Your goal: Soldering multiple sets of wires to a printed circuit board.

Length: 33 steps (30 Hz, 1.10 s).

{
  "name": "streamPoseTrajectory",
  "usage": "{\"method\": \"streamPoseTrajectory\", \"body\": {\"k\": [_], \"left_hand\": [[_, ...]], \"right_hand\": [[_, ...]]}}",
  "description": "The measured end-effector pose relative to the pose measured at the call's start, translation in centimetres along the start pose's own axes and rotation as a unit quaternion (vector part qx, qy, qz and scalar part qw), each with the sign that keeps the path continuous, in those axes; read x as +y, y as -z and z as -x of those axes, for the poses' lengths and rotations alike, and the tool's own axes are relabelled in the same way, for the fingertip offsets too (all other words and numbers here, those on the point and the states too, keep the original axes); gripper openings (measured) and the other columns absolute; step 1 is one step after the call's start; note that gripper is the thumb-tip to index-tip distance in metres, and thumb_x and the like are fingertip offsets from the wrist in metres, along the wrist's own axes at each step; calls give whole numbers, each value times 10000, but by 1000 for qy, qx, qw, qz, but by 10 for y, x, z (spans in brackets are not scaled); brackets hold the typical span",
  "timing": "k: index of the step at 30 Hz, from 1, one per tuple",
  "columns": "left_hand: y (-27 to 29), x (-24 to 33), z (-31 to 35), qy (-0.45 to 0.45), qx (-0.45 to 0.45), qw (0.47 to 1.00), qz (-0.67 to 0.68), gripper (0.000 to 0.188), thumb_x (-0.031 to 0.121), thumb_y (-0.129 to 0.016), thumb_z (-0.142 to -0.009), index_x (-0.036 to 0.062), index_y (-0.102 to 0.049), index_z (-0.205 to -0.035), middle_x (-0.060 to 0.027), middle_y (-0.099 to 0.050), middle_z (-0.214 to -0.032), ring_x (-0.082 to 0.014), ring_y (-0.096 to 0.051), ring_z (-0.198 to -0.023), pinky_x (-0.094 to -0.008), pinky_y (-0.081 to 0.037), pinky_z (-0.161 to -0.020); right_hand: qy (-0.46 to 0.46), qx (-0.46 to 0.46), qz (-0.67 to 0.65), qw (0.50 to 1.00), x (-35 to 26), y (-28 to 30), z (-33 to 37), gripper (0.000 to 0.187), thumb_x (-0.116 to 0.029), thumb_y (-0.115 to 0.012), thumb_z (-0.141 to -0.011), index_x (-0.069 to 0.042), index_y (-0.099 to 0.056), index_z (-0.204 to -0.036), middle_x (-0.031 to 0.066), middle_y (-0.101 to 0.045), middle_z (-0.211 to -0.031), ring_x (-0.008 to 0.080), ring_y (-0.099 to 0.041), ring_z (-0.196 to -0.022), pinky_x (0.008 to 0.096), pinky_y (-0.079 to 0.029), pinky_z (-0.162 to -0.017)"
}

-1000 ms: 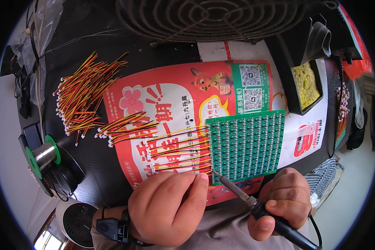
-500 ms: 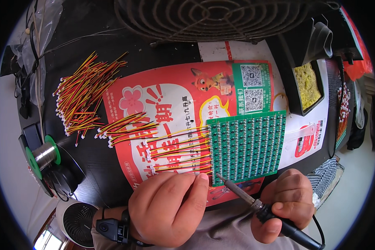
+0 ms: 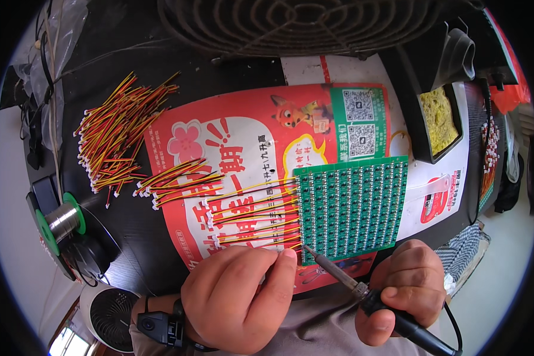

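A green circuit board (image 3: 353, 210) with rows of small parts lies on a red printed sheet. Red, black and yellow wires (image 3: 258, 204) run leftward from its left edge. My left hand (image 3: 237, 299) is closed in a pinch beside the board's lower-left corner, at the nearest red-yellow wire lead (image 3: 293, 245); the fingers hide most of that lead. In my right hand (image 3: 410, 285) is a soldering iron (image 3: 337, 271), gripped by its black handle. Its tip is at the board's lower-left edge, close to my left fingertips; whether it touches a pad is too small to tell.
Loose wire leads with white connectors form a large pile (image 3: 121, 133) and a smaller bunch (image 3: 178, 183) on the left. A solder spool (image 3: 63, 221) stands at the left edge. A black-framed yellow sponge (image 3: 439, 121) is at back right; a round wire guard (image 3: 305, 26) overhangs the back.
The soldering iron's tip has shifted slightly left, toward the wire end at the board's edge. My left hand keeps its pinch almost in place.
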<state>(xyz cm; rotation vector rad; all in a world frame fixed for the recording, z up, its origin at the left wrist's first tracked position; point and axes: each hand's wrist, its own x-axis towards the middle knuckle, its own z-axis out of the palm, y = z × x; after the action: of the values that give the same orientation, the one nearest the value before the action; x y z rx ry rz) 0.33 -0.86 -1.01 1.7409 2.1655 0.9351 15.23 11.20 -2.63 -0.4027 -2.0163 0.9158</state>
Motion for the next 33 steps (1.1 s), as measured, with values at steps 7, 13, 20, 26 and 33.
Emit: {"method": "streamPoseTrajectory", "body": {"k": [7, 13, 20, 26, 33], "left_hand": [[-1, 0, -2, -5, 7, 1000, -3, 308, -103, -693, -590, -35, -699, -890, -98, -599, -752, -238, -595, -614, -327, -511, -543], [-3, 0, -2, -2, 11, 1000, -3, 308, -102, -688, -592, -37, -695, -892, -99, -597, -738, -240, -593, -606, -330, -511, -541], [-1, -2, -2, -17, 5, 1000, -9, 297, -98, -685, -599, -44, -690, -891, -102, -596, -739, -241, -591, -610, -332, -511, -542], [-3, -7, -1, -39, 0, 999, -15, 292, -99, -683, -606, -47, -689, -893, -102, -600, -747, -239, -591, -612, -332, -511, -544], [-3, -4, 4, -16, 18, 1000, 4, 296, -104, -702, -599, -31, -697, -886, -105, -607, -772, -236, -594, -617, -325, -509, -540]], "right_hand": [[5, -5, 5, 1000, 0, 1, -1, 243, -263, -626, -772, -40, -532, -763, -1, -437, -568, 128, -420, -501, 272, -255, -438], [4, 2, 13, 1000, -1, -2, -1, 240, -262, -623, -778, -40, -534, -766, 2, -446, -569, 130, -431, -502, 268, -263, -439], [20, 58, 1, 998, 0, -7, 1, 247, -274, -621, -785, -47, -526, -769, -3, -425, -573, 120, -388, -498, 273, -246, -445], [-9, 24, 5, 1000, -2, -3, 0, 239, -269, -617, -778, -49, -525, -765, -1, -416, -572, 117, -368, -502, 280, -243, -459], [-2, 4, -19, 1000, 0, 4, 1, 239, -266, -620, -764, -46, -527, -758, -1, -418, -565, 118, -375, -504, 273, -241, -452]]}}
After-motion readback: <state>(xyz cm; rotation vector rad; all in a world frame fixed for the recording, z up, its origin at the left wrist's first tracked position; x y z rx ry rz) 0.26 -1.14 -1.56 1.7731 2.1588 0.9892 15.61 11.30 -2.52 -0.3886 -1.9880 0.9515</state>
